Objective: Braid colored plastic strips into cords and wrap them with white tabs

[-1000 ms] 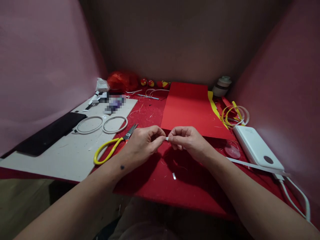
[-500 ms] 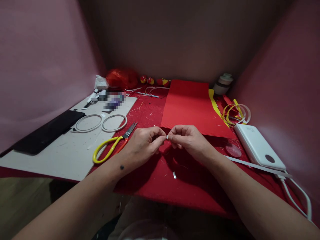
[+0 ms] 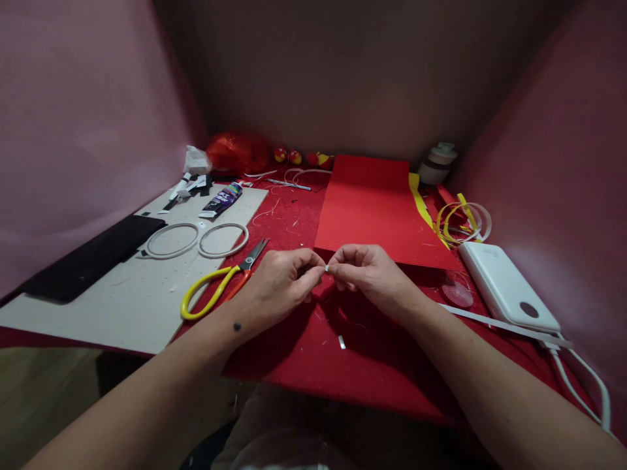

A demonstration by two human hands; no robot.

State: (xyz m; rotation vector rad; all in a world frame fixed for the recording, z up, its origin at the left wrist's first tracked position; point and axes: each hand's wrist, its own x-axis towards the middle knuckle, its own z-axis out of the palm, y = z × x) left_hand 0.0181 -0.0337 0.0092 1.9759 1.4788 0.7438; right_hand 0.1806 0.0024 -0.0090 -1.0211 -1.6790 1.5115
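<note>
My left hand and my right hand meet fingertip to fingertip above the red cloth. Between their pinched fingers is a tiny white piece, most of it covered by the fingertips; both hands are closed on it. Scissors with yellow and orange handles lie left of my left wrist, blades slightly apart. Below the hands, a small white strip rests on the cloth. Just beyond my hands lies a red corrugated sheet.
A grey board at left carries two white rings, a black flat case and a purple glue tube. On the right are a white power bank with a cable and coiled yellow strips. Small red-yellow figures stand behind.
Both hands keep the same pinch on the tiny white piece, almost still. The camera view has shifted very slightly.
</note>
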